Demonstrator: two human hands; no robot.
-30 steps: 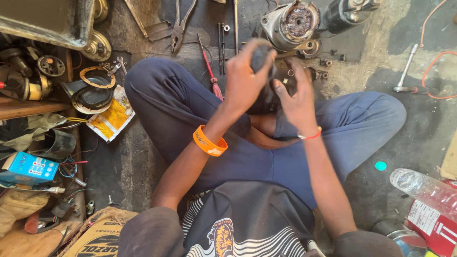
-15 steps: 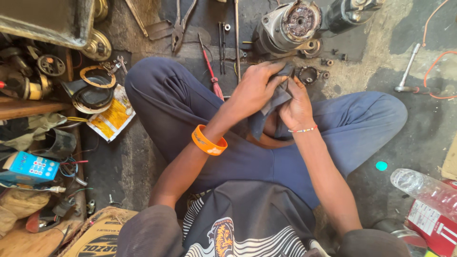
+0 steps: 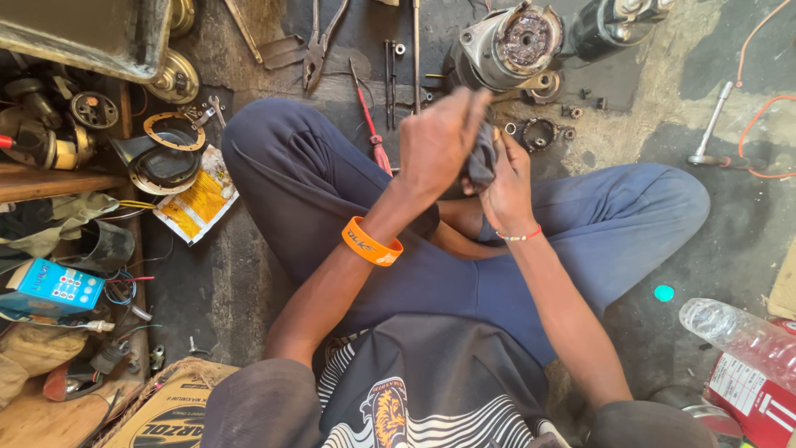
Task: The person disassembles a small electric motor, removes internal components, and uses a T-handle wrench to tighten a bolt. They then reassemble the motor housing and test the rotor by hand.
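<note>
I sit cross-legged on a grimy floor. My left hand (image 3: 435, 141), with an orange wristband, and my right hand (image 3: 507, 181), with a thin red bracelet, are pressed together over my lap around a dark grey cloth (image 3: 481, 159). Both hands grip it; whether a small part lies inside the cloth is hidden. Just beyond my hands a metal motor housing (image 3: 507, 43) lies on the floor with its open end facing up.
A red screwdriver (image 3: 370, 118), pliers (image 3: 318, 43), long bolts and small rings lie ahead. A ratchet handle (image 3: 711, 124) and orange wire sit at the right, a plastic bottle (image 3: 738, 333) at lower right. Motor parts, a yellow packet (image 3: 199, 203) and a blue box (image 3: 51, 286) crowd the left.
My hands have stayed clasped on the cloth and shifted over it; the left hand now lies across the top and the right hand sits lower beneath it.
</note>
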